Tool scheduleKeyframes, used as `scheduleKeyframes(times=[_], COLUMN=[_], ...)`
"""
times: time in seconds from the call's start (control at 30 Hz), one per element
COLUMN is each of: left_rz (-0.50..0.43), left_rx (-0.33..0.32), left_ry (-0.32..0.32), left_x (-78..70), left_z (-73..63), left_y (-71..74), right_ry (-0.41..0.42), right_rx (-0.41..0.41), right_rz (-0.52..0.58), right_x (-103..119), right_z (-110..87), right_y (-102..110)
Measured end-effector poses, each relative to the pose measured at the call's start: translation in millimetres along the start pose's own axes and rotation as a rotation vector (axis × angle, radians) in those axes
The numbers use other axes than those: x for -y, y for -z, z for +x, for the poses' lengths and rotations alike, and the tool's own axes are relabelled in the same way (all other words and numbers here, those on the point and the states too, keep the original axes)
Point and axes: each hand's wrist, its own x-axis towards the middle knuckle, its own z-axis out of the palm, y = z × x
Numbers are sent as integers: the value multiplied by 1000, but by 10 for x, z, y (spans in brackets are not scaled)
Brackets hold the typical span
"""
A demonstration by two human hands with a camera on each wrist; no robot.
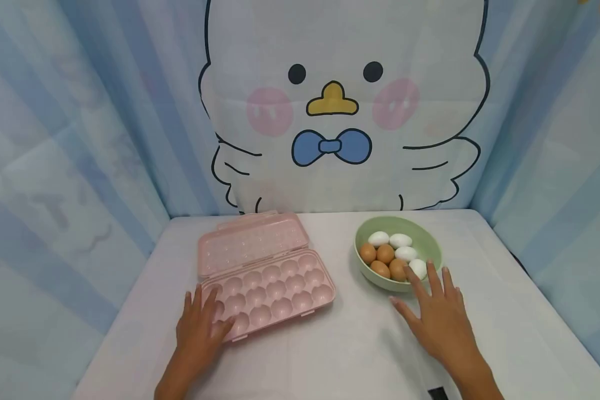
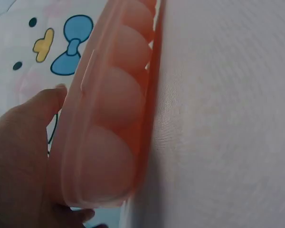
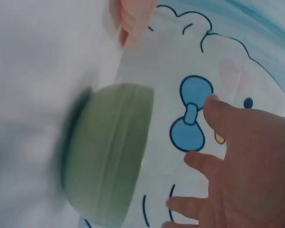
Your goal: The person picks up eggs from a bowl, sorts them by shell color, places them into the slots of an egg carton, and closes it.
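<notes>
A pink plastic egg carton [image 1: 271, 293] lies with its lid [image 1: 252, 244] folded back, its rows of round cups facing up. My left hand [image 1: 198, 330] rests at the carton's left end, fingers spread over the end cups and thumb on the near edge. In the left wrist view, the thumb [image 2: 50, 100] lies along the carton's rim. To the right stands a green bowl [image 1: 420, 236] holding several brown eggs [image 1: 385, 254] and several white eggs [image 1: 400, 240]. My right hand [image 1: 442, 319] hovers at the bowl's near side, fingers spread, holding nothing.
A white cloth [image 1: 330, 355] covers the table. Behind it hangs a curtain [image 1: 337, 183] with a cartoon bird, and striped blue curtains [image 1: 555, 194] flank both sides. A small black object [image 1: 437, 393] lies near the right wrist.
</notes>
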Motion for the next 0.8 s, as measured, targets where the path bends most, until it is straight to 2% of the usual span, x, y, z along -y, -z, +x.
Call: scheduleKeyframes(times=[0.17,0.33,0.43,0.53,0.67,0.8], left_rz=[-178,-209,-211,-209,-220,-231], left_rx=[32,82,96,99,109,100], left_ry=[54,97,115,135,161,165], left_x=[185,250,239,229,218,229], left_z=[23,41,50,53,45,32], left_y=[-33,-71,-77,-73,-69,-53], right_ry=[14,23,45,72,125,127], right_rx=[115,159,175,221,279,320], right_rz=[28,42,55,79,94,122], right_x=[-41,-5,-11,-28,-62,-85], right_z=[414,858,1126,1307,1446,1564], right_y=[310,434,318,121,-97,-151])
